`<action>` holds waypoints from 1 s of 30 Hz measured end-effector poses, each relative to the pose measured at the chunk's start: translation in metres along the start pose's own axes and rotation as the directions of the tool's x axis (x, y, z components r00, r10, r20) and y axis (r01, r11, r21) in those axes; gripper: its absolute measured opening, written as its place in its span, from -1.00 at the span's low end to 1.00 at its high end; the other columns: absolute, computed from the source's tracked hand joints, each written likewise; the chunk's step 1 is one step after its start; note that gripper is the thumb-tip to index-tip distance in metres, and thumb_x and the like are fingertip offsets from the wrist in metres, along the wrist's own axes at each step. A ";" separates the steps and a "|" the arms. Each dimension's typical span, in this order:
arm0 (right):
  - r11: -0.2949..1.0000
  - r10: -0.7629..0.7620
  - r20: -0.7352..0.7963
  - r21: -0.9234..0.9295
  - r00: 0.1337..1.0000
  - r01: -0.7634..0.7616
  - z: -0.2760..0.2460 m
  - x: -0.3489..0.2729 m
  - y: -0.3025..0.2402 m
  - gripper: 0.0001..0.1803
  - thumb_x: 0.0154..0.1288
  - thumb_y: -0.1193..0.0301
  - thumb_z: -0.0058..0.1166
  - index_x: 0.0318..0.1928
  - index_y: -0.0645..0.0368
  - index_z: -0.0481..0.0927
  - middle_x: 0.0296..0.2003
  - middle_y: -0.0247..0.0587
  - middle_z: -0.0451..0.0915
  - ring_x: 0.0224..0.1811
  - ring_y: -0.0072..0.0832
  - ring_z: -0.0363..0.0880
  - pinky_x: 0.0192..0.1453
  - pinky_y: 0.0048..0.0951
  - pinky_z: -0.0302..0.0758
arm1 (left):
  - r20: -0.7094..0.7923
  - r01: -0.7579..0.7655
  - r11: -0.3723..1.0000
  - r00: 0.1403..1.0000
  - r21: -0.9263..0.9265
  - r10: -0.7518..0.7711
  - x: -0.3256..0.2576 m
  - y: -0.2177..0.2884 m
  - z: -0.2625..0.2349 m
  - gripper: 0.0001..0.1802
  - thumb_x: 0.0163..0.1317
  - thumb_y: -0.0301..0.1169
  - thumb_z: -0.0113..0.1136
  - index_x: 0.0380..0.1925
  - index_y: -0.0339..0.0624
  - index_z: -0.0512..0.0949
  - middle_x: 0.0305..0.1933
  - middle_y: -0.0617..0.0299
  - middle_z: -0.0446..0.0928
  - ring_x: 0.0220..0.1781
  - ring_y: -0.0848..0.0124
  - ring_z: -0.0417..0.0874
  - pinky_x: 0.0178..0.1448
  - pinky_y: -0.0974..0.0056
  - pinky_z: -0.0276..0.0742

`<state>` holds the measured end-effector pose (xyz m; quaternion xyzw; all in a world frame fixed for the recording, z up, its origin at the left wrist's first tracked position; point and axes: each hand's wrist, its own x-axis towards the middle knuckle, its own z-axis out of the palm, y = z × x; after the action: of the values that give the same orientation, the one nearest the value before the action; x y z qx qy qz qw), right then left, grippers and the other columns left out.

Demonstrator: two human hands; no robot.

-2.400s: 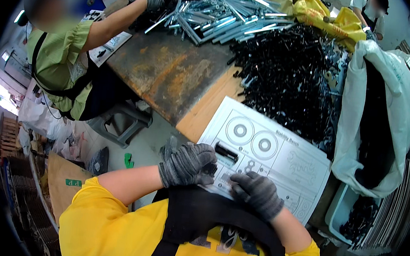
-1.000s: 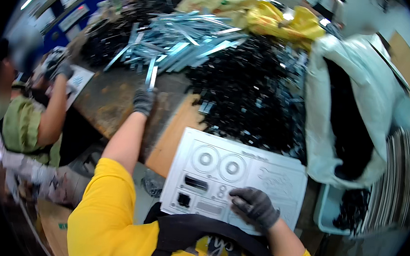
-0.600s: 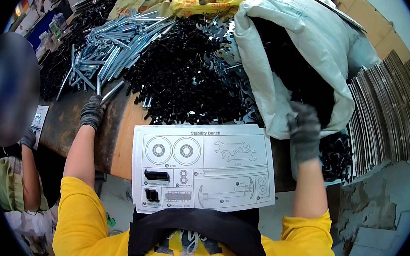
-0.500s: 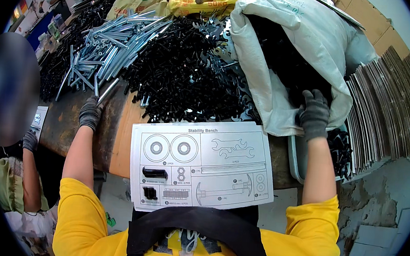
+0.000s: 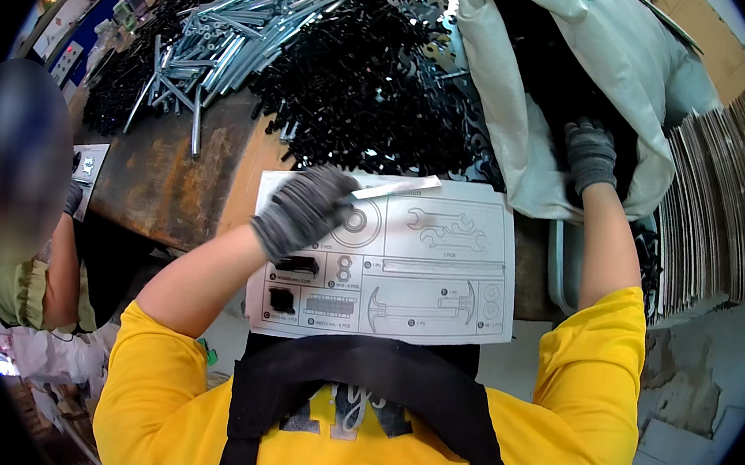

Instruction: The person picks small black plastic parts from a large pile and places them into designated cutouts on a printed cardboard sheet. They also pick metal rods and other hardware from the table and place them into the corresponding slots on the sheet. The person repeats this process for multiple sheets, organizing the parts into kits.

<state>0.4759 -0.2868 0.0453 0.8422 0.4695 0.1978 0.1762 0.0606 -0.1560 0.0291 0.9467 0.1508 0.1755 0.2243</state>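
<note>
My left hand (image 5: pixel 308 211), in a grey glove, is closed on one end of a silvery metal tube (image 5: pixel 401 186). The tube points right over the upper part of a printed parts sheet (image 5: pixel 430 331) with line drawings. Two small groups of black pieces, an upper one (image 5: pixel 297 267) and a lower one (image 5: pixel 281 300), lie on the sheet's left side. Inside the mouth of a white woven sack (image 5: pixel 576 38) is my right hand (image 5: pixel 590 154), also gloved. Its fingertips fade into the sack's dark contents, so its grip is not clear.
Silvery tubes (image 5: pixel 230 34) are heaped at the far left, beside a mound of black bolts (image 5: pixel 368 82) and loose open-ended wrenches (image 5: pixel 437 57). A pale bin (image 5: pixel 564 267) sits below the sack. Flat cardboard (image 5: pixel 712 200) is stacked at right. Another person's arm (image 5: pixel 65 272) shows at left.
My left hand has come from the tube heap to above the sheet, bringing a tube with it. My right hand stays in the sack, slightly deeper. The view has shifted.
</note>
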 end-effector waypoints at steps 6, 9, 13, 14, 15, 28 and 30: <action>0.995 -0.086 0.180 -0.028 0.980 0.093 -0.013 -0.008 -0.005 -0.69 0.21 0.27 -0.21 -0.07 -0.12 0.51 0.05 -0.26 0.39 0.17 -0.33 0.27 0.22 -0.23 0.19 | 0.260 -0.143 0.988 0.958 0.050 0.126 0.017 0.070 0.069 -0.74 0.02 -0.38 0.11 -0.26 -0.23 0.47 -0.38 0.09 0.46 -0.34 0.17 0.52 -0.23 0.15 0.47; 0.998 -0.018 0.371 -0.054 0.929 0.041 -0.020 0.005 -0.008 -0.68 0.20 0.29 -0.19 -0.04 -0.15 0.49 0.12 -0.30 0.33 0.22 -0.34 0.22 0.26 -0.25 0.15 | 0.260 -0.150 0.983 0.958 0.107 0.118 0.016 0.073 0.083 -0.73 -0.02 -0.35 0.13 -0.27 -0.15 0.49 -0.35 0.14 0.47 -0.33 0.18 0.52 -0.22 0.15 0.46; 0.991 0.020 0.432 -0.130 0.902 0.040 0.001 0.027 0.003 -0.73 0.12 0.38 -0.06 -0.16 0.03 0.59 -0.05 -0.17 0.51 0.02 -0.29 0.47 0.03 -0.27 0.43 | 0.410 -0.098 0.971 0.912 0.216 0.001 0.014 0.071 0.056 -0.75 -0.05 -0.31 0.16 -0.31 -0.09 0.53 -0.40 0.18 0.49 -0.31 0.23 0.53 -0.22 0.17 0.46; 0.993 -0.020 0.428 -0.094 0.904 0.067 0.001 0.027 0.007 -0.75 0.09 0.40 -0.03 -0.21 0.12 0.61 -0.15 -0.10 0.57 -0.09 -0.24 0.55 -0.09 -0.27 0.50 | 0.440 -0.106 0.970 0.898 0.217 -0.001 0.010 0.065 0.054 -0.75 -0.04 -0.30 0.16 -0.31 -0.09 0.53 -0.39 0.19 0.49 -0.31 0.23 0.53 -0.22 0.17 0.47; 0.996 -0.011 0.434 -0.073 0.901 0.047 0.000 0.027 0.005 -0.74 0.09 0.39 -0.03 -0.20 0.12 0.61 -0.14 -0.10 0.56 -0.08 -0.23 0.54 -0.07 -0.27 0.49 | 0.463 -0.109 0.969 0.886 0.220 -0.006 0.007 0.061 0.053 -0.75 -0.03 -0.30 0.16 -0.31 -0.10 0.53 -0.39 0.19 0.49 -0.30 0.24 0.53 -0.22 0.17 0.47; 0.990 -0.050 0.255 0.140 0.966 0.015 -0.010 0.013 0.007 -0.67 0.10 0.27 -0.08 -0.15 0.13 0.54 -0.12 -0.05 0.52 -0.06 -0.16 0.48 0.06 -0.24 0.39 | 0.419 0.074 0.987 0.899 0.146 -0.130 -0.001 0.044 0.032 -0.62 -0.02 -0.41 0.22 -0.13 -0.14 0.47 -0.25 0.15 0.50 -0.17 0.28 0.55 -0.09 0.22 0.51; 0.976 -0.136 0.063 0.180 0.989 0.123 -0.035 -0.005 0.007 -0.66 0.18 0.21 -0.11 -0.13 0.14 0.53 -0.08 -0.10 0.50 -0.03 -0.19 0.46 0.08 -0.24 0.38 | 0.363 0.191 0.981 0.916 -0.023 -0.170 -0.001 0.044 0.013 -0.59 0.00 -0.48 0.21 -0.08 -0.17 0.43 -0.22 0.13 0.51 -0.15 0.32 0.56 -0.07 0.29 0.53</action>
<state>0.4611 -0.2912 0.0781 0.8288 0.5323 0.1120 0.1311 0.0739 -0.1981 0.0392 0.9378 0.1888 -0.0175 0.2908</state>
